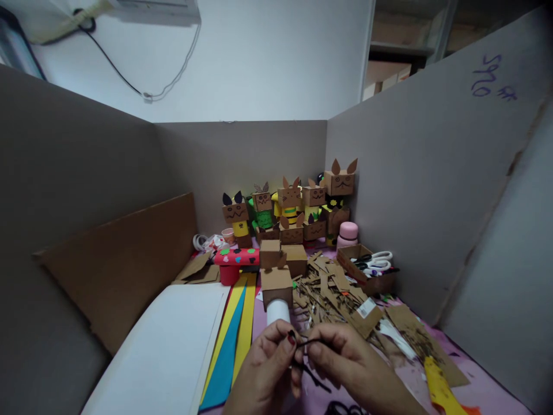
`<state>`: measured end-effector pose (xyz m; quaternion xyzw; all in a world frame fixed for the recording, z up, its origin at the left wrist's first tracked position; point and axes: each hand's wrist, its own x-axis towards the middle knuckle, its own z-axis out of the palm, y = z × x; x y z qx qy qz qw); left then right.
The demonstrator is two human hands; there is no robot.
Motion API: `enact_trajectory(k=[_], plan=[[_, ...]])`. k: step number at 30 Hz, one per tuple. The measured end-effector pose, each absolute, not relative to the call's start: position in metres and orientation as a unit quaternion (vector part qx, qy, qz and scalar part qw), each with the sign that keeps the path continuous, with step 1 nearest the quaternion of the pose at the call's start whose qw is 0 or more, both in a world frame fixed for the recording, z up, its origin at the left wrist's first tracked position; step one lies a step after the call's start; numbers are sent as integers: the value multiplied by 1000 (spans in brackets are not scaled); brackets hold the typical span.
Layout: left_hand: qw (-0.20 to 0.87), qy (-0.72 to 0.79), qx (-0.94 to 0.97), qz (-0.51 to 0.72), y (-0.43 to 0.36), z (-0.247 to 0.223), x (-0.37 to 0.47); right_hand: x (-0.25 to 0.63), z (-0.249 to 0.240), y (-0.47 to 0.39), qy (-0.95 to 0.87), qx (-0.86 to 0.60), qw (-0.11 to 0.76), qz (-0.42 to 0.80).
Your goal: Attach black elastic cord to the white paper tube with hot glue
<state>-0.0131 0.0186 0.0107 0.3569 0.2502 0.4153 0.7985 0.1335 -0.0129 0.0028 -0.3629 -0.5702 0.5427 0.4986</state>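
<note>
Black, thin material, apparently a narrow strip (pixel 317 380), lies between the two hands: the left hand (pixel 270 363) pinches it between thumb and forefinger, and the right hand (pixel 352 360) grips it close by, also at the fingertips. A loose length trails below the fingers. Just beyond the hands is a white cylinder (pixel 277 312) with a cardboard box (pixel 277 283) at its far end; beyond the right hand lie cardboard scraps (pixel 330 288). Black loops (pixel 341 409), possibly scissor handles, show nearer the wearer, between the hands. Likely faults: tearing or stretching, should the hands pull apart unevenly; tangling, should the trailing length fold back; a knocked cylinder, should the knuckles push forward.
</note>
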Motion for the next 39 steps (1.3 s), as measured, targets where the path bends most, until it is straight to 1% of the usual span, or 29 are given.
enact_trajectory(k=[3, 6, 11, 15, 19, 24, 28, 34, 39], plan=[[792, 255, 378, 406, 18, 9, -13, 134, 7, -13, -558, -379, 522, 522], [785, 261, 381, 412, 16, 11, -14, 134, 10, -14, -559, -378, 526, 518], [790, 263, 345, 434, 17, 10, -13, 132, 11, -14, -573, -382, 535, 490], [787, 256, 347, 442, 18, 9, -11, 132, 8, -12, -532, -394, 540, 520], [767, 276, 371, 446, 20, 5, -11, 134, 5, -12, -482, -386, 568, 545], [774, 254, 398, 422, 25, -7, -9, 134, 4, -14, -468, -369, 574, 562], [781, 250, 382, 426, 24, -7, -6, 135, 2, -13, -465, -391, 581, 542], [776, 307, 350, 425, 19, 5, -8, 137, 1, -13, -468, -406, 595, 513], [787, 284, 365, 409, 19, 5, -8, 136, 1, -14, -466, -403, 606, 503]])
